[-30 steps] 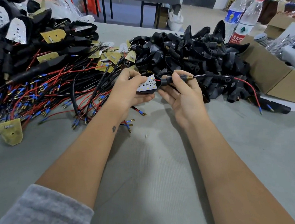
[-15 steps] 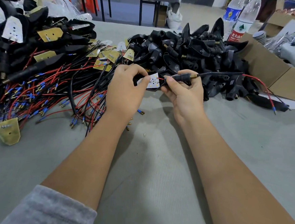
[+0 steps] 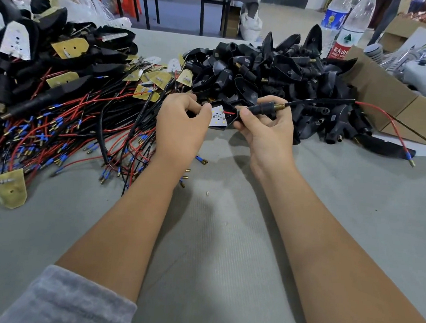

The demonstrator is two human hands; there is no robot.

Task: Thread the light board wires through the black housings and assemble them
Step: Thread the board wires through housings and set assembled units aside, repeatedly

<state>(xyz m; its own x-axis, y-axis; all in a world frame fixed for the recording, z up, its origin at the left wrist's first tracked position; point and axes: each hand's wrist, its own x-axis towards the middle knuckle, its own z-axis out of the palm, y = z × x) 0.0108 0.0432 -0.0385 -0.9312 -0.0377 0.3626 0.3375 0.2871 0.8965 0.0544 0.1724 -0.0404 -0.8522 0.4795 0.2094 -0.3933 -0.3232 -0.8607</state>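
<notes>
Between my hands I hold a black housing (image 3: pixel 232 114) with a small white light board (image 3: pixel 219 116) lying in its open mouth. My left hand (image 3: pixel 181 128) pinches the housing's left edge, thumb beside the board. My right hand (image 3: pixel 265 129) grips the housing's stem (image 3: pixel 264 107), which ends in a brass thread. A black sleeve with a red wire (image 3: pixel 388 119) runs out of the stem to the right and ends in a blue terminal on the table.
A heap of empty black housings (image 3: pixel 277 69) lies behind my hands. Loose boards with red and black wires (image 3: pixel 69 129) spread to the left, finished units (image 3: pixel 20 39) behind them. A cardboard box (image 3: pixel 390 98) and two water bottles (image 3: pixel 344 31) stand at the right. Grey table (image 3: pixel 213 238) lies in front.
My left hand has turned over, palm down, and now pinches the housing's edge. The board has gone deeper into the housing. The wires trail further out to the right.
</notes>
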